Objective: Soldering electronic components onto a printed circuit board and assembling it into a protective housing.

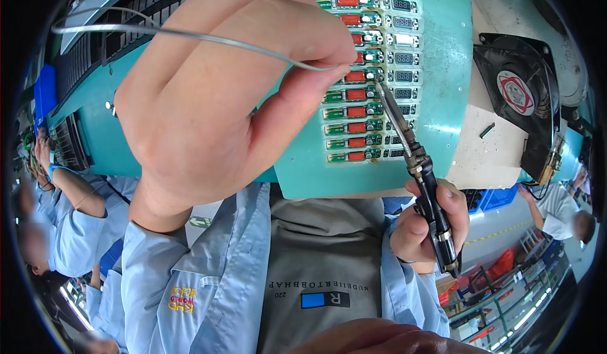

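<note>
My left hand point(208, 107) looms large over the work, thumb and forefinger pinching a thin, curved solder wire point(190, 36). In my right hand point(454, 218) is a soldering iron point(430, 193), held like a pen, its tip at the right end of one board in the column. Several small green circuit boards point(356, 110), each with a red block-shaped part, lie in a column of slots. Beside them runs a matching column of small digit displays point(403, 58); one has a white face. All sit on a green board point(442, 95). My left fingers hide some boards' left ends.
A black fan point(515, 95) stands to the right of the green board. A small dark part point(487, 130) lies on the beige surface near it. Black slotted racks point(73, 142) are at the left. Other people point(79, 196) work at the left and far right.
</note>
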Available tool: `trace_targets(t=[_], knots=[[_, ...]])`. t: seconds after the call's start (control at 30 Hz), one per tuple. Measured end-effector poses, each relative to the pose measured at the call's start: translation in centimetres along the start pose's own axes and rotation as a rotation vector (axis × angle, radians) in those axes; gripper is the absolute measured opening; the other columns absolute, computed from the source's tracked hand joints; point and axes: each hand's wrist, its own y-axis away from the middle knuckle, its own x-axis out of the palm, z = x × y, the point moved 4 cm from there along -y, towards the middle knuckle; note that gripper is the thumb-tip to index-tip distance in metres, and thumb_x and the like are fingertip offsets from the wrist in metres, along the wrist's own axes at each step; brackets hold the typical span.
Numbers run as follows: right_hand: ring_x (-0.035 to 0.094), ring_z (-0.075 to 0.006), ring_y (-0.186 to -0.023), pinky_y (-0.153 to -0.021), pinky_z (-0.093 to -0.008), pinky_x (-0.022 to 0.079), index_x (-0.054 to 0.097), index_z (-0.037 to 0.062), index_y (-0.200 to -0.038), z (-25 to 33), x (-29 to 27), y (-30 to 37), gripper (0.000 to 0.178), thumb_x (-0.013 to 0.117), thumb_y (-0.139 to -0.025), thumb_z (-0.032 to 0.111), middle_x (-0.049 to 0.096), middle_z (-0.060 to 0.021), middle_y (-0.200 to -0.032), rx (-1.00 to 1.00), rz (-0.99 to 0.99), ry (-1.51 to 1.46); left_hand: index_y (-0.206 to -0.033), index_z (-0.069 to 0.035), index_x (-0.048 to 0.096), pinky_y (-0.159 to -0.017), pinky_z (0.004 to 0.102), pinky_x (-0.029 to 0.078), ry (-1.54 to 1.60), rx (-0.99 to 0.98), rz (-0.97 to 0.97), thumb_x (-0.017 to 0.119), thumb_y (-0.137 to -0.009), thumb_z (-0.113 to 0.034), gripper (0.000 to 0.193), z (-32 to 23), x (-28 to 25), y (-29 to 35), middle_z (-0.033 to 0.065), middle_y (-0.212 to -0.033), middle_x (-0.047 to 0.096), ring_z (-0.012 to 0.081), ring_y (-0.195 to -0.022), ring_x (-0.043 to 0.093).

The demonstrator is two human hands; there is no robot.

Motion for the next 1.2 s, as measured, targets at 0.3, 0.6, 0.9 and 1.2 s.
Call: trace_targets(t=[0.3, 0.6, 0.9, 1.2], knots=[[0.073, -0.0300, -0.074, -0.069, -0.0303, 0.057, 0.058, -0.0037, -0.125, 0.0, 0.0, -0.5, 0.049, 0.075, -0.096, 0.033, 0.065, -0.0179, -0.093, 0.001, 0.040, 0.010, -0.094, 0.002, 0.071, -0.052, 0.0197, 0.041, -0.025, -0.040, 0.044, 0.076, -0.078, 0.007, 0.017, -0.2, 0.1, -0.1, 0.0145, -0.096, 0.071, 0.0127, -0.064, 0.057], [0.073, -0.0290, -0.072, -0.068, -0.0303, 0.057, 0.059, -0.0038, -0.124, -0.1, -0.1, -0.6, 0.049, 0.075, -0.095, 0.032, 0.064, -0.0188, -0.092, -0.025, 0.056, 0.007, -0.093, 0.001, 0.072, -0.052, 0.0198, 0.042, -0.031, -0.075, 0.088, 0.076, -0.079, 0.006, 0.016, -0.1, 0.4, -0.1, 0.0138, -0.097, 0.071, 0.0125, -0.064, 0.057], [0.073, -0.0278, -0.072, -0.071, -0.0316, 0.057, 0.058, -0.0035, -0.127, -0.4, -0.5, -0.3, 0.052, 0.074, -0.096, 0.035, 0.065, -0.0197, -0.096, -0.040, 0.044, -0.005, -0.094, 0.002, 0.072, -0.052, 0.0197, 0.042, -0.031, -0.065, 0.033, 0.076, -0.078, 0.006, 0.017, 0.1, 0.4, 0.0, 0.0143, -0.097, 0.071, 0.0128, -0.065, 0.058], [0.074, -0.0280, -0.074, -0.074, -0.0323, 0.058, 0.057, -0.0030, -0.129, -0.5, -1.1, 0.2, 0.055, 0.074, -0.097, 0.038, 0.064, -0.0196, -0.105, -0.076, 0.000, -0.050, -0.093, 0.001, 0.072, -0.052, 0.0200, 0.041, -0.054, -0.054, 0.054, 0.076, -0.078, 0.007, 0.017, -0.6, 0.1, 0.2, 0.0139, -0.096, 0.072, 0.0126, -0.065, 0.058]])
